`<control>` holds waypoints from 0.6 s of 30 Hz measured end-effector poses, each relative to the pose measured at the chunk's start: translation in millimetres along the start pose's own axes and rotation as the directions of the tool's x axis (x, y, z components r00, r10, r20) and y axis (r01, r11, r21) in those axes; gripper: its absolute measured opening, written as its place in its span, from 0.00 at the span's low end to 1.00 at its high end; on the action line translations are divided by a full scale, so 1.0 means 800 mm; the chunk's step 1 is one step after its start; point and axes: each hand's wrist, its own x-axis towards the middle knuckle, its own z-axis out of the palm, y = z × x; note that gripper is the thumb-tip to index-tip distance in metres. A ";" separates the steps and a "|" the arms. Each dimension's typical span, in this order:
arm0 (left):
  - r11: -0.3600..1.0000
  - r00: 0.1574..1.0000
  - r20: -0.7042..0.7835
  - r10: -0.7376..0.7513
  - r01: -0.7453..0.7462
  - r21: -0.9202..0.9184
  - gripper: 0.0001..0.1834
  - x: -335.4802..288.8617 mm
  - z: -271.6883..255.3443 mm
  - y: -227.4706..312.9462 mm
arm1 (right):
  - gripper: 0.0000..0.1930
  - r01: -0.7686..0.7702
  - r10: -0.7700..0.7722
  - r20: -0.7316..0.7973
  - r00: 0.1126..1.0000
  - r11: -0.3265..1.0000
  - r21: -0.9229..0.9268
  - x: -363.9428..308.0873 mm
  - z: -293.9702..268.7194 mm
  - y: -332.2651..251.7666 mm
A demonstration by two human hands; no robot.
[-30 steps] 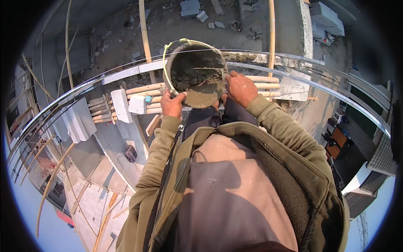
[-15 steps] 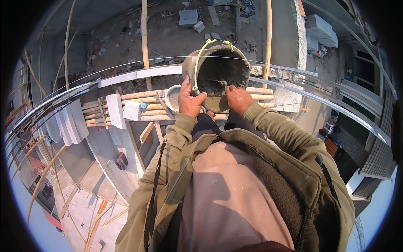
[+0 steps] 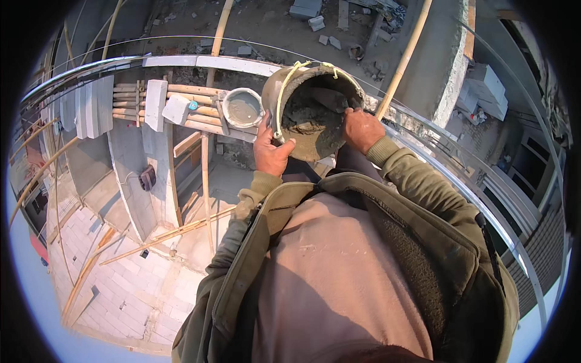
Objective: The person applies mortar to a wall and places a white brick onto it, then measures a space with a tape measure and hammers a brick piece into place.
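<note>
Gripping bkt point(image 3: 276, 85) edge, L hand point(image 3: 270, 150)

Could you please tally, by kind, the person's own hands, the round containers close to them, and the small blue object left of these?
Hands: 2 (left hand, right hand)
Containers: 2 (large grey bucket, smaller white container)
Small blue object: 1
Total: 5

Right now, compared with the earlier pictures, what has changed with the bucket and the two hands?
The large bucket has shifted right relative to the bamboo poles, uncovering the small pail, mostly hidden a second ago. The right hand, over the bucket's near edge half a second ago, is now at the right of its mouth. The left hand still holds the bucket's left side, and mortar remains inside.
</note>
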 end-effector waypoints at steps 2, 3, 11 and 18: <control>0.995 0.999 -0.025 -0.042 0.039 -0.090 0.28 -0.009 0.031 0.004 | 0.15 0.063 -0.055 0.181 0.982 0.997 -0.038 -0.001 0.011 0.016; 0.999 1.000 -0.016 0.006 -0.007 -0.053 0.27 -0.008 0.044 0.008 | 0.14 0.128 -0.130 0.174 0.976 0.992 0.019 0.002 0.026 0.030; 0.968 0.972 -0.189 -0.141 0.096 -0.230 0.23 -0.047 0.005 0.013 | 0.15 0.305 -0.296 -0.169 0.940 0.952 0.032 -0.042 0.005 0.000; 0.999 0.967 -0.253 0.043 -0.035 0.037 0.25 -0.028 0.008 0.022 | 0.18 0.289 -0.295 0.261 0.919 0.955 0.063 0.036 -0.002 -0.014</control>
